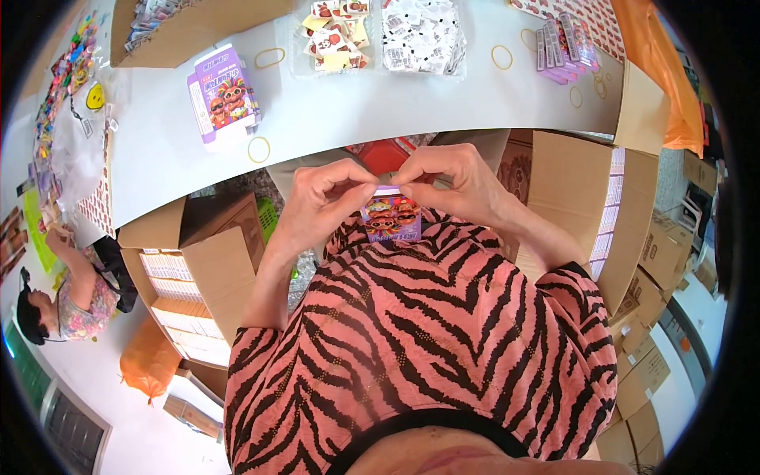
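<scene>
Between my two hands, close to my body and below the table's front edge, is a small purple printed box [393, 219] with cartoon figures on its face. My left hand [326, 198] pinches the left corner of its top edge between thumb and fingers. At the right corner, my right hand [457, 180] grips the same edge in a like pinch. A whitish strip shows along the top, between the fingertips. On the table at the left stands a larger purple and white carton [226, 96] with similar figures.
A clear tray of white packets [423, 38] adjoins a tray of stickers [336, 39]. Small purple boxes [566, 49] stand at the far right, near rubber bands [502, 57]. Open cartons flank me, left [226, 277] and right [558, 186]. Another person [79, 293] works at the left.
</scene>
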`<state>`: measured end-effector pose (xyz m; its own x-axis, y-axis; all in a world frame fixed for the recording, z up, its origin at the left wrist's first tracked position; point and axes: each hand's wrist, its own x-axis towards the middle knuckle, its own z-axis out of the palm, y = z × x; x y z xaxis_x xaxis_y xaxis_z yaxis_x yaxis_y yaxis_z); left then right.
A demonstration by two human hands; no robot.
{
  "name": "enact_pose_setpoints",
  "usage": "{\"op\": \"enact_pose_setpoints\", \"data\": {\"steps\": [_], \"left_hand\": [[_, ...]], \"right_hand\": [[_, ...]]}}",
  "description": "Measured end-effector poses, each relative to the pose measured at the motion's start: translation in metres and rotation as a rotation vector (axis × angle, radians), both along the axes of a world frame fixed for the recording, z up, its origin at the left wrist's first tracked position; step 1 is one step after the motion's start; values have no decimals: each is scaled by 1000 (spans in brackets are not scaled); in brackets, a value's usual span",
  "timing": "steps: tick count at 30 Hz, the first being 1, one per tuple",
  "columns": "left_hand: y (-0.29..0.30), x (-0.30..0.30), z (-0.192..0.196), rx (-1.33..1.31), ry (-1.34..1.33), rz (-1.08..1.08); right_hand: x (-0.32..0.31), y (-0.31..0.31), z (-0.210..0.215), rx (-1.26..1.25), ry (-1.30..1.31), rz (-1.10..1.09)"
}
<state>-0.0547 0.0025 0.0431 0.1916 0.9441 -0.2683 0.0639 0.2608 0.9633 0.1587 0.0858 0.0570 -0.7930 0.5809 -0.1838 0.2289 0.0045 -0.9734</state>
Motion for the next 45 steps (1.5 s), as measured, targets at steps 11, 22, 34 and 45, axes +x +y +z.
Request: {"op": "enact_pose_setpoints", "data": {"steps": [11,22,34,45], "left_hand": [[-14,11,-6,69,15,129],[-36,12,-15,268,159,171],[-9,24,-6,49,-117,503],[7,-83,-17,457,959,765]], "right_hand": [[9,-4,-20,157,76,45],[9,-25,-17,263,35,13],[39,36,-23,-61,27,-422],[123,99,-29,927,-749,-518]]}}
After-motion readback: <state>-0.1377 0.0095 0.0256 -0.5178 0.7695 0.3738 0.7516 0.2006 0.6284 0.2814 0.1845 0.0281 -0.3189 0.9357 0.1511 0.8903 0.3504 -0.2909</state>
